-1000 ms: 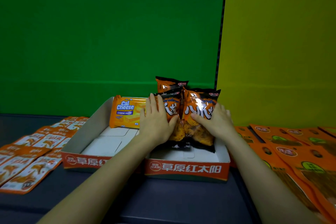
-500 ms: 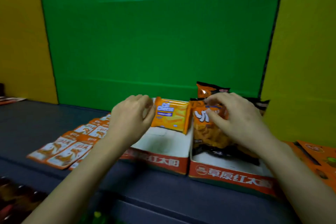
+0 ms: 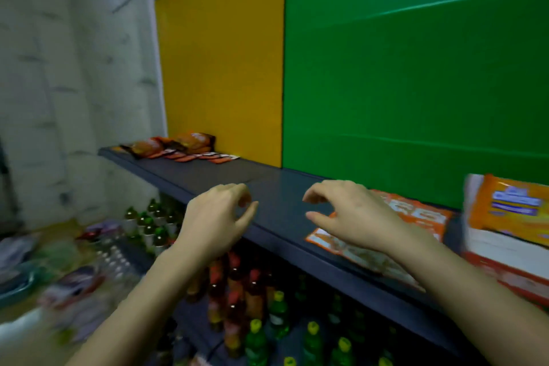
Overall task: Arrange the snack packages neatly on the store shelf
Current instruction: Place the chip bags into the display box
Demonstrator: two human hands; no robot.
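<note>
The view is blurred. A dark shelf (image 3: 276, 187) runs from far left to near right. At its far left end lie orange and black snack bags (image 3: 190, 141) with small flat orange sachets (image 3: 193, 156) in front. My left hand (image 3: 217, 217) hovers at the shelf's front edge, fingers loosely curled, holding nothing. My right hand (image 3: 353, 214) hovers over flat orange sachets (image 3: 416, 214) on the shelf, fingers apart and empty. At the right edge stands the white and red display carton (image 3: 505, 249) with an orange Cal Cheese pack (image 3: 511, 208) in it.
Green and yellow panels back the shelf; a pale wall is at the left. Below the shelf stand several bottles (image 3: 255, 300) with red, green and yellow tops. Blurred packages (image 3: 71, 285) lie at the lower left.
The view has swung far to the left. Both hands have left the snack bags in the carton and now hover empty over the bare stretch of shelf.
</note>
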